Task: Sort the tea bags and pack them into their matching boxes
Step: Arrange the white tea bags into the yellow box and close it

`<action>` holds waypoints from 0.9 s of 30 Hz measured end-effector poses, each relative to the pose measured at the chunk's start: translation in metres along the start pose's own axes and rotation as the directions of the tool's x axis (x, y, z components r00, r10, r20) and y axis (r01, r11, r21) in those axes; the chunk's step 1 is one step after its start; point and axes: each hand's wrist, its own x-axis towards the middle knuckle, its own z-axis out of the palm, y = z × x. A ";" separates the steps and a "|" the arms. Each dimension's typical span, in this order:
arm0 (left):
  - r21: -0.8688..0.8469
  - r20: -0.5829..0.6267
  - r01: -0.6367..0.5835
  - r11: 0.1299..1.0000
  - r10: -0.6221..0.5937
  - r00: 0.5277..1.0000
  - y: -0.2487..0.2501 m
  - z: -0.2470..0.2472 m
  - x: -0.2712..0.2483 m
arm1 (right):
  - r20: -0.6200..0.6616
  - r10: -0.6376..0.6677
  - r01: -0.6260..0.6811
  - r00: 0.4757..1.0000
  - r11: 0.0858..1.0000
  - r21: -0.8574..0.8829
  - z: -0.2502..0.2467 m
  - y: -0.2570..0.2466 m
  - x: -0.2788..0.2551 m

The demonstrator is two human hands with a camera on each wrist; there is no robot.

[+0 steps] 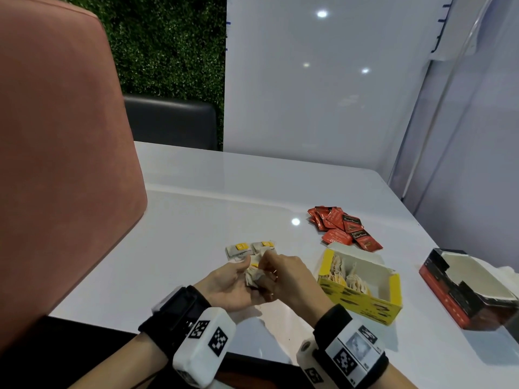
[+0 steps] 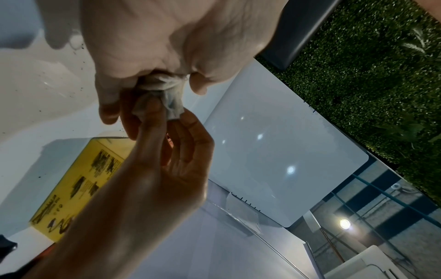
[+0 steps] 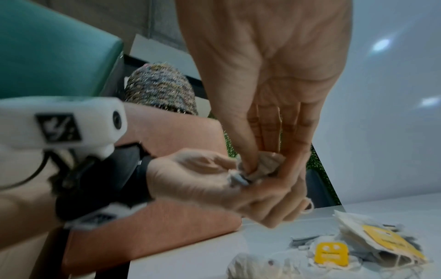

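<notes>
A: What do the hands hold?
B: Both hands meet over the near edge of the tabletop (image 1: 196, 192). The left hand (image 1: 230, 287) lies palm up, fingers curled around a crumpled tea bag (image 1: 254, 275). The right hand (image 1: 283, 273) pinches the same bag from above with thumb and fingertips.

A: Is the bag whole?
B: I cannot say surely; the right wrist view is blurred there. The paper looks wrinkled, and a bit of yellow shows at its top.

A: Where are the other bags?
B: Just behind the hands, toward the middle of the tabletop, lie loose bags (image 1: 250, 249) with yellow tags, touching one another. To the right of the hands stands the yellow box (image 1: 362, 307), open, near the front edge, with bags standing inside.

A: And the red ones?
B: The red sachets (image 1: 344, 227) lie in a pile behind the yellow box, the nearest ones just beside its back flap. The red box (image 1: 449, 299) stands open at the right edge, apart from the yellow box.

A: Something else?
B: A pink chair (image 1: 64, 164) stands at the left edge.
</notes>
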 end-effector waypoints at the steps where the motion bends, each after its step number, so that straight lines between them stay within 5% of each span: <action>1: 0.014 0.000 0.001 1.000 -0.001 1.000 0.000 -0.001 0.000 | -0.013 0.005 -0.004 1.000 1.000 0.012 -0.002 0.001 0.000; 7: -0.006 0.010 0.058 0.998 -0.058 0.998 -0.002 -0.003 -0.005 | -0.172 -0.003 0.002 0.985 1.000 -0.006 -0.013 0.002 0.004; 16: 0.019 0.056 0.035 0.999 -0.036 0.998 -0.008 -0.008 -0.005 | -0.211 -0.118 0.108 0.970 0.992 -0.059 -0.011 -0.005 -0.004; 27: -0.144 0.129 -0.016 0.989 0.035 0.991 -0.004 0.009 -0.016 | -0.037 -0.206 0.198 0.978 0.969 -0.150 0.000 -0.004 -0.015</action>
